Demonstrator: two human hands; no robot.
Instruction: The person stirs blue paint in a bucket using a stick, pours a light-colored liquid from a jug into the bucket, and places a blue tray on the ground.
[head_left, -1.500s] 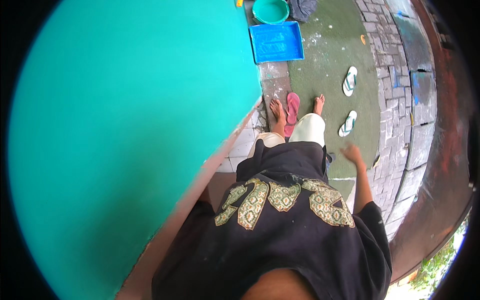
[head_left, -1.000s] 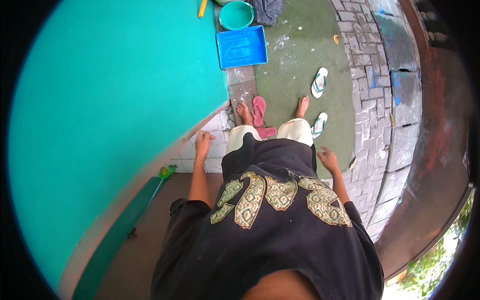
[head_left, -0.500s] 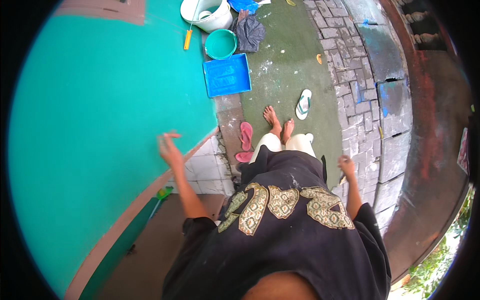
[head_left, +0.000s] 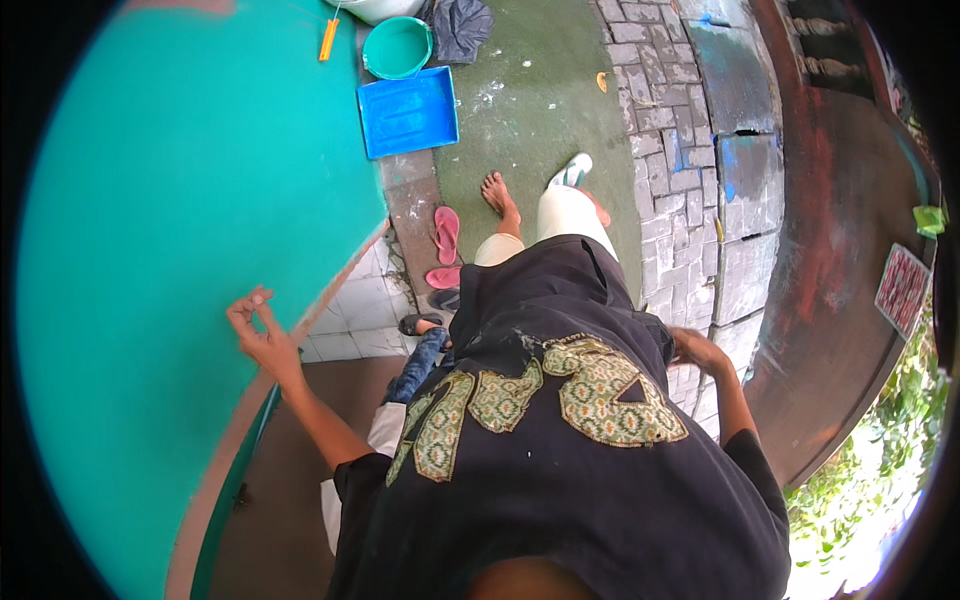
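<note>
My left hand (head_left: pixel 257 330) is raised beside the turquoise wall (head_left: pixel 170 250) at the left, empty, its fingers bent but apart. My right hand (head_left: pixel 698 348) is down at the side of my black shirt (head_left: pixel 560 490), fingers loosely curved and apart, holding nothing that I can see. My bare left foot (head_left: pixel 500 200) stands on the green ground (head_left: pixel 520 110). My right foot, partly behind my cream shorts, is beside or on a white flip-flop (head_left: pixel 565 172); I cannot tell which. Pink flip-flops (head_left: pixel 446 235) lie to the left of my feet.
A blue tray (head_left: pixel 408 112), turquoise bucket (head_left: pixel 396 50), orange-handled tool (head_left: pixel 327 40) and dark crumpled plastic (head_left: pixel 458 25) are ahead along the wall. Paving (head_left: pixel 660 120) and a dark railed wall (head_left: pixel 820 300) run at the right. Another person's jeans-clad leg (head_left: pixel 415 368) is behind my left side.
My feet have moved rightward off the step toward the white flip-flops. My left hand has risen and moved left. Another person's leg and sandalled foot have come into view at my left.
</note>
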